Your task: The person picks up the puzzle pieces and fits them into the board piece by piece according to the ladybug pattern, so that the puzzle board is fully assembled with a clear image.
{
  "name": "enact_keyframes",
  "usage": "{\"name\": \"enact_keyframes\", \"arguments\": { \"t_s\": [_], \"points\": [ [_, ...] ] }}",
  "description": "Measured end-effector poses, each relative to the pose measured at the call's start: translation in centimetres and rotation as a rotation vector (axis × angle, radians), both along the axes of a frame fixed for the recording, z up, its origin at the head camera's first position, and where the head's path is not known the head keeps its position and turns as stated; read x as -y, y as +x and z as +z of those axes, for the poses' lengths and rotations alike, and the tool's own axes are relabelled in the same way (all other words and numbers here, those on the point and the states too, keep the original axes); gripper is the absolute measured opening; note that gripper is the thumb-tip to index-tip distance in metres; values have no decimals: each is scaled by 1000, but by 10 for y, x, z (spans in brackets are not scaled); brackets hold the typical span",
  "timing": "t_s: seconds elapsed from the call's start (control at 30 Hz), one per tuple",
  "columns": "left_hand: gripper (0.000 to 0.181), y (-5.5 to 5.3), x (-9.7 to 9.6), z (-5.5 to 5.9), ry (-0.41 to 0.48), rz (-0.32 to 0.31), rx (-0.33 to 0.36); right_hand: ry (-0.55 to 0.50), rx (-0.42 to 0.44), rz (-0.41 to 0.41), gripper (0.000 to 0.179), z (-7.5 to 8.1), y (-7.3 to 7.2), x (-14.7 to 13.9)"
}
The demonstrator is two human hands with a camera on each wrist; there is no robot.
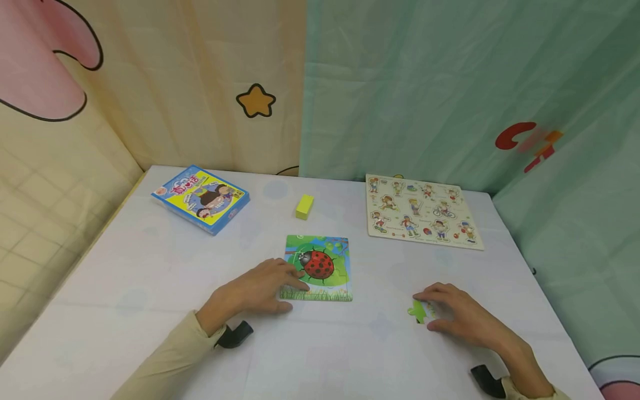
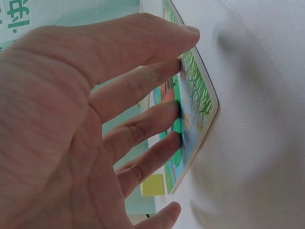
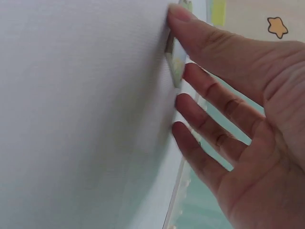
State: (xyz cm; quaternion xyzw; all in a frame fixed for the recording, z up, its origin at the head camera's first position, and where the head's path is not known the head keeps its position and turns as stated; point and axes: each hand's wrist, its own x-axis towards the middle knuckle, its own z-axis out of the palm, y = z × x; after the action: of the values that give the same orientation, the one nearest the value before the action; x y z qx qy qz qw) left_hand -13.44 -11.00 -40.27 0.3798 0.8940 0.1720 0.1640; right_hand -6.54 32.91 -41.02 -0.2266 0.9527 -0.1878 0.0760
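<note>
The ladybug puzzle point(image 1: 325, 266) lies flat on the white table, its grassy edge toward me. My left hand point(image 1: 265, 286) rests fingertips on the puzzle's near left part, with the thumb by its near edge. In the left wrist view, several fingers of the left hand point(image 2: 128, 105) reach onto the picture with little bend. Farther right, my right hand point(image 1: 457, 311) holds a green puzzle piece point(image 1: 418, 312) between thumb and fingers, low at the table surface. The right wrist view shows the right hand point(image 3: 233, 109) with its thumb against the piece point(image 3: 177, 62); the other fingers are spread.
A blue and yellow box point(image 1: 202, 197) lies at the back left. A yellow block point(image 1: 304, 206) stands behind the puzzle. At the back right is a wooden board with figures point(image 1: 422, 214). Curtains point(image 1: 400, 100) hang along the table's far edge.
</note>
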Motion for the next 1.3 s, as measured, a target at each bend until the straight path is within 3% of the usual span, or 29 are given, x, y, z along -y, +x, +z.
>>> {"name": "enact_keyframes", "arguments": {
  "t_s": [0.2, 0.43, 0.73, 1.0, 1.3],
  "points": [
    [44, -1, 0, -1, -4, 2, 7, -37, -4, 10, 51, -1, -1, -1],
    [44, -1, 0, -1, 0, 7, 11, -97, -14, 85, 44, -2, -6, -3],
    [44, -1, 0, -1, 5, 11, 20, -33, 12, 77, 36, -1, -12, 2],
    [44, -1, 0, 0, 1, 11, 18, -10, -30, 77, 33, 1, -29, 23],
    [44, -1, 0, -1, 2, 8, 14, -23, -19, 113, 36, 5, -47, 49]
  ]
}}
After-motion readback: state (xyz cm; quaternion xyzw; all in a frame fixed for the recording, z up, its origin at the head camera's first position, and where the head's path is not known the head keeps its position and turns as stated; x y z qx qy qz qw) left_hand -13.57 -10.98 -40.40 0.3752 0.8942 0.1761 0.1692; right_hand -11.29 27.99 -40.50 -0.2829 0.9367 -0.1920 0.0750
